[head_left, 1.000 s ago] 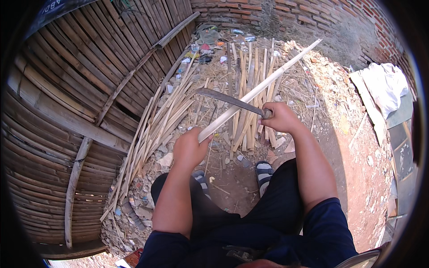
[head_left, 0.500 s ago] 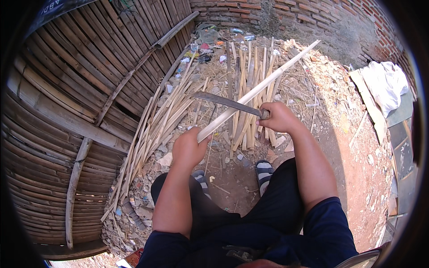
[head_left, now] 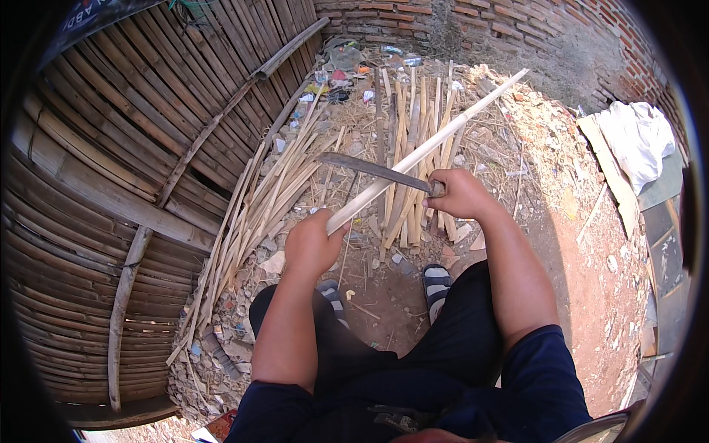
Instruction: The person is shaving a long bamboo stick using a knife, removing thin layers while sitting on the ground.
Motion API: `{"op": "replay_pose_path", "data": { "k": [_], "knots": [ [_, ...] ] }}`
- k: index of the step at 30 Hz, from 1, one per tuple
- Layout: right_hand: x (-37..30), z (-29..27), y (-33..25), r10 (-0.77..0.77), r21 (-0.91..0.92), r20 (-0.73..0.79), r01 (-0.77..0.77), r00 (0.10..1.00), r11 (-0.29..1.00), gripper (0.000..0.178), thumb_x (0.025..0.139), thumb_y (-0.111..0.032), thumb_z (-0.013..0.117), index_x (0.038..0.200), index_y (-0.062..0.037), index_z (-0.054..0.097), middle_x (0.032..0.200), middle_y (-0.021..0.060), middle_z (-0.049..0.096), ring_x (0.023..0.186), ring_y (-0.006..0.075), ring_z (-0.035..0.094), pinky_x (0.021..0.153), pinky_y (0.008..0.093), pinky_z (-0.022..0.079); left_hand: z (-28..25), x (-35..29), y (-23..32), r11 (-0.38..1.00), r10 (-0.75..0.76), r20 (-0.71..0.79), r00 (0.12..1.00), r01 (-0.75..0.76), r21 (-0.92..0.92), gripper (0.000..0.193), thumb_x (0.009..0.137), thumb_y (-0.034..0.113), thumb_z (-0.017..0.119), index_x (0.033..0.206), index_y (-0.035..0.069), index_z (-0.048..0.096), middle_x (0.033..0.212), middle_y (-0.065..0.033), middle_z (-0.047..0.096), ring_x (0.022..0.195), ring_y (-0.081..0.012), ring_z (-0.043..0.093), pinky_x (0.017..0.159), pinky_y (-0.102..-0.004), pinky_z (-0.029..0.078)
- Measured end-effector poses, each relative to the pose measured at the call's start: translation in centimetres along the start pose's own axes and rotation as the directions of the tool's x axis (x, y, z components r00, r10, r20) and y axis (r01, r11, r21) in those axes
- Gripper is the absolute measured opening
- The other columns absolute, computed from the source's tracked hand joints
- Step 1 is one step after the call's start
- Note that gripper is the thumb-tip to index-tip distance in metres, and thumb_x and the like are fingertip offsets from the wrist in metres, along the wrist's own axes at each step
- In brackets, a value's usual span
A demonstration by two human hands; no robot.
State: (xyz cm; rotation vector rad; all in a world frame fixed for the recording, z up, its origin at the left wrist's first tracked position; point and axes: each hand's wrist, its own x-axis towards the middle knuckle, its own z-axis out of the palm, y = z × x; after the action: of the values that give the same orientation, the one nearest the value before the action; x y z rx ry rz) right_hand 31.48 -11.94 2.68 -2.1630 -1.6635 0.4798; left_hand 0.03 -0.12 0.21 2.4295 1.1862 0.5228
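My left hand [head_left: 314, 241] is closed round the near end of a long pale bamboo strip [head_left: 443, 134], which slants up and away to the right. My right hand [head_left: 459, 193] grips the handle of a machete [head_left: 367, 167]. Its dark blade lies across the strip, with the tip pointing left. Past my hands, a bundle of bamboo strips [head_left: 402, 214] rests on the ground.
More thin strips [head_left: 244, 199] lie in a loose pile on the left, beside a bamboo slat wall [head_left: 96, 148]. A brick wall [head_left: 509, 26] closes off the far side. Rubble and litter cover the ground; a white sack [head_left: 636, 135] sits on boards at right.
The far end of the bamboo strip has dipped very slightly. Both hands and the machete stay almost in the same place.
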Motion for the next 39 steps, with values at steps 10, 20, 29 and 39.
{"op": "replay_pose_path", "data": {
  "k": [10, 20, 29, 39],
  "knots": [
    [0.0, 0.8, 0.2, -0.064, 0.042, -0.069, 0.067, 0.996, 0.997, 0.041, 0.078, -0.029, 0.092, 0.1, -0.0008, 0.073, 0.081, 0.0215, 0.07, 0.08, 0.0406, 0.07, 0.073, 0.0467, 0.053, -0.1, 0.0, 0.1, 1.0, -0.008, 0.041, 0.999, 0.007, 0.01, 0.032, 0.094, 0.036, 0.079, 0.101, 0.005, 0.074, 0.084, -0.02, 0.074, 0.083, -0.0423, 0.072, 0.075, -0.0518, 0.054],
    [0.3, 1.4, 0.5, -0.076, 0.045, -0.032, 0.077, 0.997, 0.996, 0.042, 0.078, -0.028, 0.092, 0.105, -0.001, 0.073, 0.08, 0.0192, 0.07, 0.077, 0.0373, 0.07, 0.071, 0.0453, 0.052, 0.2, 0.1, -0.1, 0.998, -0.023, 0.064, 0.998, 0.02, 0.054, 0.032, 0.093, 0.036, 0.079, 0.1, 0.006, 0.074, 0.084, -0.0197, 0.074, 0.084, -0.0423, 0.072, 0.075, -0.0522, 0.055],
    [0.4, 1.6, 0.2, -0.075, 0.022, 0.025, 0.075, 0.997, 0.997, 0.042, 0.078, -0.03, 0.093, 0.104, -0.0027, 0.075, 0.085, 0.0187, 0.073, 0.082, 0.0377, 0.072, 0.075, 0.0452, 0.053, 0.0, -0.1, 0.1, 0.997, -0.02, 0.094, 0.995, 0.013, 0.073, 0.032, 0.094, 0.037, 0.079, 0.101, 0.006, 0.075, 0.088, -0.0194, 0.075, 0.087, -0.0423, 0.072, 0.077, -0.0522, 0.055],
    [0.4, 2.2, 0.0, -0.094, -0.023, 0.073, 0.096, 0.993, 0.995, 0.045, 0.079, -0.035, 0.091, 0.109, -0.0048, 0.077, 0.091, 0.0196, 0.075, 0.09, 0.0392, 0.074, 0.08, 0.0466, 0.055, -0.1, -0.1, 0.3, 0.995, -0.012, 0.146, 0.989, -0.002, 0.1, 0.034, 0.093, 0.038, 0.079, 0.103, 0.006, 0.074, 0.094, -0.0186, 0.076, 0.091, -0.0417, 0.073, 0.079, -0.0518, 0.055]
  ]
}}
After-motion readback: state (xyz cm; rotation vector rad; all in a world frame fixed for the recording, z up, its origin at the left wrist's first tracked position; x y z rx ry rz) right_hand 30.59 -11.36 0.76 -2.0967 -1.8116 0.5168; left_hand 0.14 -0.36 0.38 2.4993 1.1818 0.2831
